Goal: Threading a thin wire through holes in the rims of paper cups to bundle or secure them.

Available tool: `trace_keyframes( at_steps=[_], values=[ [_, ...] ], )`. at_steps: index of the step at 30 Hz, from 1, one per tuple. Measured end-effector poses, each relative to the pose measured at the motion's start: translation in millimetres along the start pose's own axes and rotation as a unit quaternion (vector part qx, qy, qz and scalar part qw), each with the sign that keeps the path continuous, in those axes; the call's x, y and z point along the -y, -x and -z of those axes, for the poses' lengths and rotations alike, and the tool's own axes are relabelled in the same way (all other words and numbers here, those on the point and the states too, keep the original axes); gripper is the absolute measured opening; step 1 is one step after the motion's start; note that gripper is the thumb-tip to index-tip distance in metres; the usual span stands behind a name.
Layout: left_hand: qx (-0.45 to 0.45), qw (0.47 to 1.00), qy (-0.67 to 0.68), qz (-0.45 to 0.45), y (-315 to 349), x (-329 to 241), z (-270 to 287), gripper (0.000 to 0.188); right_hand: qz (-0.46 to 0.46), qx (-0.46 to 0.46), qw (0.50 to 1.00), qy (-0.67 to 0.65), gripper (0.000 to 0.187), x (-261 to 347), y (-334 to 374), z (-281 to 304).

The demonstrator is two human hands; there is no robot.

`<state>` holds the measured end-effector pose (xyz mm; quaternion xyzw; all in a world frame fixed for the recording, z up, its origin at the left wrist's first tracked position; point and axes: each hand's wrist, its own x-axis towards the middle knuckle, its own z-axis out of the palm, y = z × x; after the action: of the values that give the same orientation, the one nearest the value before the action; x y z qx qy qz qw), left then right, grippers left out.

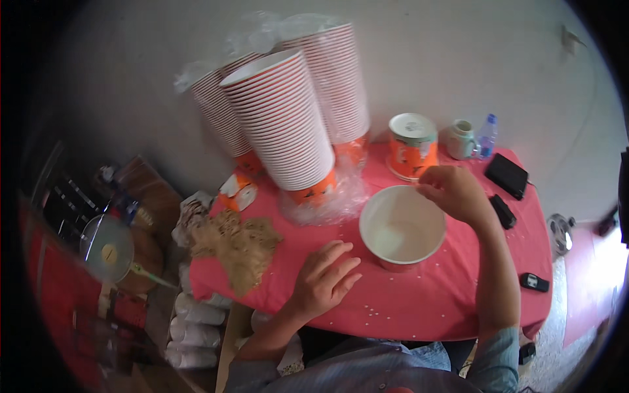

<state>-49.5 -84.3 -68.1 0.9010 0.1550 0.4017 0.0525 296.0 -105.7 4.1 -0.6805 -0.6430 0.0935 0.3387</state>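
A white paper bucket (377, 243) with a reddish-orange outside stands upright on the table in front of me, its mouth facing up. A pale patch shows on its inside, but I cannot tell what it is. My right hand (457, 193) hangs over the far right of its rim, fingers curled and drawn together at the tips. Whatever is between those fingertips, if anything, is hidden. Left of the bucket, my left hand (325, 280) hovers over the table's front part, fingers apart and holding nothing. Beyond the bucket is a lidded orange bucket (414, 154).
Tall nested bucket stacks (282, 118) in clear plastic rise at the back left. A brown patterned cloth (239, 252) lies on the left of the pink-covered table (419, 301). A mug (461, 139), a bottle (487, 137) and dark small items (506, 175) line the right side.
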Motion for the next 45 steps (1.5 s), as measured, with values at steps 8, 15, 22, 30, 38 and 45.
trace_keyframes(
  at_steps=[8, 15, 22, 30, 38, 45],
  values=[
    [-0.063, 0.960, -0.140, 0.234, 69, 60, 63, 0.010, -0.028, 0.007, 0.999, 0.032, 0.019, -3, 4, 3],
    [-0.041, 0.918, -0.203, 0.339, 71, 148, 117, 0.015, -0.046, 0.066, 0.994, 0.072, 0.015, 5, 9, 12],
    [0.148, 0.930, -0.233, 0.242, 57, 216, 133, 0.016, -0.038, 0.100, 0.990, 0.087, 0.015, 9, 14, 19],
    [0.254, 0.893, -0.189, 0.319, 47, 229, 145, 0.014, -0.035, 0.083, 0.993, 0.075, 0.020, 5, 11, 13],
    [0.014, 0.933, 0.049, 0.357, 4, 191, 147, 0.018, -0.033, 0.096, 0.991, 0.085, 0.020, 4, 9, 12],
    [0.012, 0.936, 0.142, 0.321, -96, 110, 112, 0.017, 0.000, 0.063, 0.996, 0.063, 0.021, 9, 16, 16]
  ],
)
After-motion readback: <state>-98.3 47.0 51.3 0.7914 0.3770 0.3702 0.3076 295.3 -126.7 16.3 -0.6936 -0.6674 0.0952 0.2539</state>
